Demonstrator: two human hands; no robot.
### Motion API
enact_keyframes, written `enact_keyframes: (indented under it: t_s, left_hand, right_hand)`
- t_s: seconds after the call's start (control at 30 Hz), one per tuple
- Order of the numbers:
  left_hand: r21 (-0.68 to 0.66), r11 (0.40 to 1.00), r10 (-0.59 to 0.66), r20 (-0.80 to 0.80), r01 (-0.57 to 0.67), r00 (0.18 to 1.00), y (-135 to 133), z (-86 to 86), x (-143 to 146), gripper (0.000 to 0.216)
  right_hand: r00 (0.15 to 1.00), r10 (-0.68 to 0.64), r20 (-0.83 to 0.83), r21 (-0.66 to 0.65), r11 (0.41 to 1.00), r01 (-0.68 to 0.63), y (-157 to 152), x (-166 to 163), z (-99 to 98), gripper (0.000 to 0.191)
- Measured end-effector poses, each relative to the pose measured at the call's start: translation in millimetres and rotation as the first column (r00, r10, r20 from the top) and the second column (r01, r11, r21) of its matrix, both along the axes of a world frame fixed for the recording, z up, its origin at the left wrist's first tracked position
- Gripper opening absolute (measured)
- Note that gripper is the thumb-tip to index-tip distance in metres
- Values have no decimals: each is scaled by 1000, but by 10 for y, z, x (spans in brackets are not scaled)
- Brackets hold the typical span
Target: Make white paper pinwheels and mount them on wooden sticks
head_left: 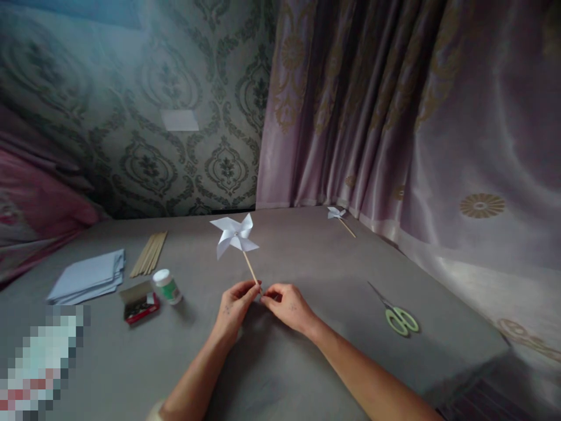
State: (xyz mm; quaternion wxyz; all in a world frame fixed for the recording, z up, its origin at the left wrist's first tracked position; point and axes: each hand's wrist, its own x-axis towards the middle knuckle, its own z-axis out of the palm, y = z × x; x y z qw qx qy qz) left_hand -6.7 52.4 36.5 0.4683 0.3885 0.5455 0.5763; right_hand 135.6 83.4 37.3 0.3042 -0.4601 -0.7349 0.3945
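A white paper pinwheel (235,235) with a small pin at its centre stands tilted up to the left on a thin wooden stick (250,266). My left hand (236,302) is closed around the lower part of that stick, thumb and fingers pinched together. Close beside it, my right hand (287,304) has its fingertips pinched at the stick's bottom end. Whatever lies between the right fingertips is mostly hidden. Both hands hover over the middle of the grey-covered table (298,251).
At left lie folded white paper sheets (87,276), several wooden sticks (149,255), an open red box (141,309) of small metal pieces and a white-capped bottle (167,286). Green-handled scissors (400,318) rest at right. Another pinwheel (336,213) lies near the curtain (333,105).
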Motion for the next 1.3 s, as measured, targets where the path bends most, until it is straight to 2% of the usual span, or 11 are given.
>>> enact_keyframes:
  t_s: [0.27, 0.43, 0.67, 0.93, 1.03, 1.17, 1.3]
  left_hand:
    - [5, 998, -63, -7, 63, 998, -27, -34, 30, 41]
    - [15, 997, -80, -13, 80, 997, -14, -56, 24, 36]
    - [-31, 995, -97, 11, 97, 995, -3, -50, 21, 36]
    - [-62, 988, -143, -20, 142, 989, -6, -17, 34, 40]
    - [-63, 985, -160, -24, 158, 987, -10, -21, 30, 41]
    - [-66, 987, -151, -24, 149, 988, -17, -11, 30, 42]
    - [-50, 990, -137, -35, 135, 990, -37, 40, 47, 43]
  right_hand:
    - [998, -18, -53, -6, 1000, 17, -42, 36, -65, 16]
    - [996, -9, -84, -58, 998, 5, -33, 29, -91, 17]
    - [995, -18, -102, -90, 996, 9, -40, 18, -85, 17]
    - [998, -29, -64, -99, 995, 23, -34, 45, -111, 17]
    - [999, -10, -49, -111, 994, 4, -41, 70, -84, 18]
    - [997, 78, -12, -129, 989, -79, -21, 128, 13, 18]
    - [998, 6, -56, -121, 993, -12, 106, 204, 148, 25]
